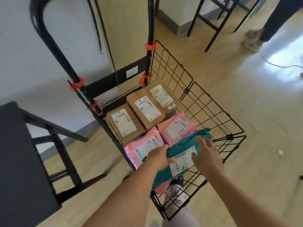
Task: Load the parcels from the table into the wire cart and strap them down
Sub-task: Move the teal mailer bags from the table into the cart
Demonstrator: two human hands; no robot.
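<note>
Loading stage, near completion of filling. The wire cart (pixel 205 108) holds three cardboard boxes (pixel 146 108) in a row along its back, against the handle frame (pixel 49 30), and two pink mailers (pixel 177 128) in front of them. The teal mailer (pixel 185 141) lies over the near pink mailers at the cart's front, between my hands. My left grip (pixel 158 157) is closed on its left edge. My right grip (pixel 207 154) lies open and flat on top, fingers spread, thumb on the white label (pixel 182 159).

No strap crosses the load, so I judge strapping as not yet begun. A dark cord (pixel 98 30) hangs loose from the frame. Only a corner of the counter (pixel 13 145) shows, so I cannot tell whether parcels remain there.

Materials: the boxes are rigid, matt brown, square-edged and taped. The mailers are soft, glossy plastic film, wrinkled and pillow-shaped, and likely to slide on one another. The cart is thin black wire mesh in hinged panels, with red plastic clamps (pixel 78 82) on black tubing.
</note>
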